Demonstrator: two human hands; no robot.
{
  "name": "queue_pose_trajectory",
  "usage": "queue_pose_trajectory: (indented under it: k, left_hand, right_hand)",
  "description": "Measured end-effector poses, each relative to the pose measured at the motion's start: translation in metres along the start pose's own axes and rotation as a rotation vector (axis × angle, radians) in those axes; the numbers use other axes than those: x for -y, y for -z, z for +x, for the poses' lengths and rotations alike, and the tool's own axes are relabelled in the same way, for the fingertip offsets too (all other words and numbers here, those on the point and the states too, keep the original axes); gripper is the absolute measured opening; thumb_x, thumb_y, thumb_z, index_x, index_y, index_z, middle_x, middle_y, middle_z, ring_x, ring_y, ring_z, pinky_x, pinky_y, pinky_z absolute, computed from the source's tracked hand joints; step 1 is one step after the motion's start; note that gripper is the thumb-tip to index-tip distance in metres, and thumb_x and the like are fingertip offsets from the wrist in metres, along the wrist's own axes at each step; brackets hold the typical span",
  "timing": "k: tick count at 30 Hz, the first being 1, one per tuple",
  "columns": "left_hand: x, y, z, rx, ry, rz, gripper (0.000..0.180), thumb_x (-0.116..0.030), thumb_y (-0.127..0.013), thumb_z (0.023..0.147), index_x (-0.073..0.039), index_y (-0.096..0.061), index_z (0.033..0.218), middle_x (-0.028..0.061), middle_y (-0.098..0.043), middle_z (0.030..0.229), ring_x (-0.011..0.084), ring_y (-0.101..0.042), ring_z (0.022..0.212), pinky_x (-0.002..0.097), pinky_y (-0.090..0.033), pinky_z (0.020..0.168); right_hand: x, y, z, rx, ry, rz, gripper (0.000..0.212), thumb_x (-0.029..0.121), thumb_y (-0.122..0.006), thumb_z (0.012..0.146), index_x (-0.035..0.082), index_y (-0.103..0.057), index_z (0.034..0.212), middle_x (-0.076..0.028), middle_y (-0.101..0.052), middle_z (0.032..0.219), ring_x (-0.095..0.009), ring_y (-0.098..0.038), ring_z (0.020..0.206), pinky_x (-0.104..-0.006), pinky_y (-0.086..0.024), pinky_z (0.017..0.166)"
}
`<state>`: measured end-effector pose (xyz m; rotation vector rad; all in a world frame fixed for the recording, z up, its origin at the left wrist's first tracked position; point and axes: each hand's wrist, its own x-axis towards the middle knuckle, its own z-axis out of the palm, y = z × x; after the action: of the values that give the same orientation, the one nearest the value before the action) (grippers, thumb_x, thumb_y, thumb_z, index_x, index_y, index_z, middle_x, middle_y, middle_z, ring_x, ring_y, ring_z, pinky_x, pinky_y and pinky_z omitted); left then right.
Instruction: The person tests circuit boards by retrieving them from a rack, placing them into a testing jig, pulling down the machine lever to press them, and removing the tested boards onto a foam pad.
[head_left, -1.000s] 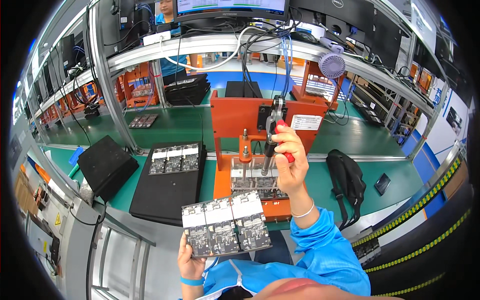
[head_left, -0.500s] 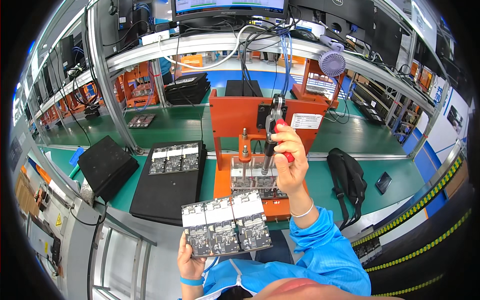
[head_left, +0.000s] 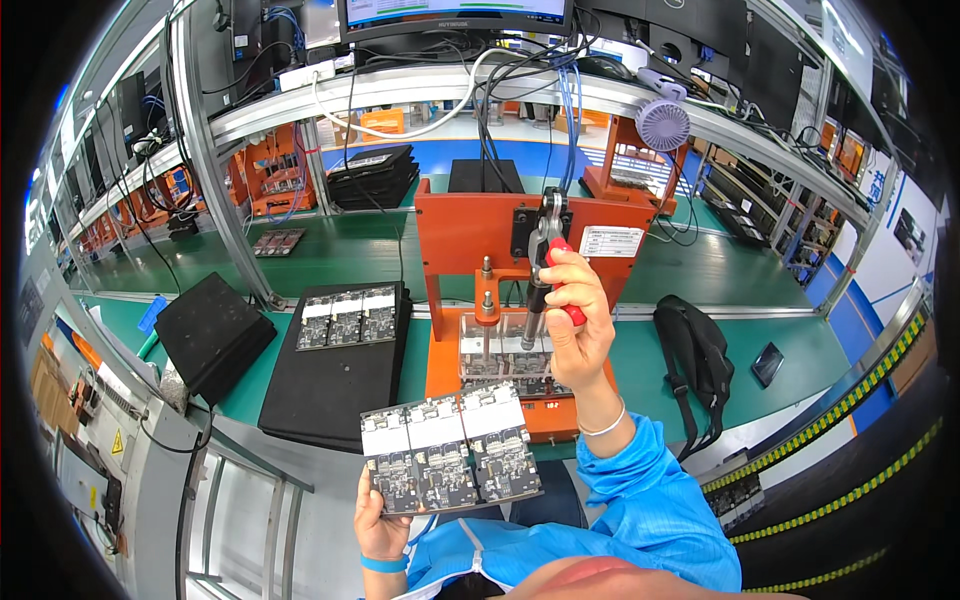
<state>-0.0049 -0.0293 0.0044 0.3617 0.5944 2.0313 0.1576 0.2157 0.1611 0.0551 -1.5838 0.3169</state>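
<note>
My left hand [head_left: 380, 522] grips the lower left edge of a circuit board panel [head_left: 450, 452] with white strips along its top. The panel is tilted in front of my body, near the fixture. My right hand [head_left: 580, 320] is closed around the red handle [head_left: 561, 246] of a toggle clamp [head_left: 546, 225]. That clamp is mounted on the orange test fixture [head_left: 470, 230]. Under its plunger a clear plate [head_left: 478, 362] lies over circuit boards in the fixture; their details are partly hidden. A small lit display [head_left: 552, 406] shows on the fixture's front.
Another circuit board panel [head_left: 348, 318] rests on a black foam stack [head_left: 325, 390] to the left, beside more black foam pads [head_left: 213, 335]. On the right lie a black bag [head_left: 692, 360] and a phone [head_left: 767, 365]. A small fan [head_left: 663, 126] hangs from the metal frame above.
Hardly anything has moved; both hands keep their grips. The small display on the fixture's front now reads brighter. The view has shifted very slightly.
</note>
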Motion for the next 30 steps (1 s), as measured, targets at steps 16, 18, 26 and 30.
queue_pose_trajectory:
  k: [16, 18, 26, 30]
  left_hand:
    - [0.0003, -0.0002, 0.0014, 0.007, 0.003, -0.009, 0.053, -0.015, -0.047, 0.089, -0.001, -0.025, 0.135, 0.0185, -0.055, 0.112, 0.0243, -0.065, 0.074, 0.0212, -0.053, 0.043]
    - [0.0006, 0.0010, 0.0019, 0.017, 0.006, -0.003, 0.052, -0.015, -0.047, 0.089, -0.001, -0.025, 0.135, 0.0184, -0.055, 0.112, 0.0244, -0.065, 0.074, 0.0213, -0.053, 0.043]
    - [-0.0008, -0.0027, 0.0022, -0.010, 0.010, 0.000, 0.052, -0.015, -0.046, 0.089, -0.002, -0.025, 0.135, 0.0180, -0.055, 0.111, 0.0242, -0.066, 0.073, 0.0208, -0.053, 0.043]
    - [-0.0006, -0.0006, 0.0027, 0.000, 0.011, -0.006, 0.052, -0.014, -0.046, 0.089, -0.001, -0.025, 0.134, 0.0180, -0.056, 0.111, 0.0247, -0.066, 0.074, 0.0208, -0.053, 0.043]
  right_hand:
    - [-0.0006, 0.0003, -0.0010, 0.002, -0.003, -0.005, 0.011, 0.012, -0.058, 0.084, 0.002, -0.054, 0.087, -0.014, -0.057, 0.101, -0.032, -0.048, 0.110, -0.0468, -0.029, 0.099]
    - [-0.0004, 0.0003, -0.0011, 0.004, -0.002, -0.011, 0.011, 0.012, -0.058, 0.084, 0.002, -0.054, 0.087, -0.014, -0.057, 0.101, -0.032, -0.048, 0.110, -0.0469, -0.029, 0.099]
    - [0.0001, -0.0017, 0.0004, 0.003, -0.002, -0.016, 0.012, 0.013, -0.058, 0.084, 0.002, -0.054, 0.087, -0.014, -0.057, 0.101, -0.032, -0.048, 0.110, -0.0469, -0.029, 0.099]
    - [0.0008, -0.0019, 0.0006, 0.002, -0.002, -0.015, 0.012, 0.013, -0.058, 0.085, 0.002, -0.054, 0.087, -0.014, -0.057, 0.101, -0.032, -0.048, 0.110, -0.0468, -0.029, 0.099]
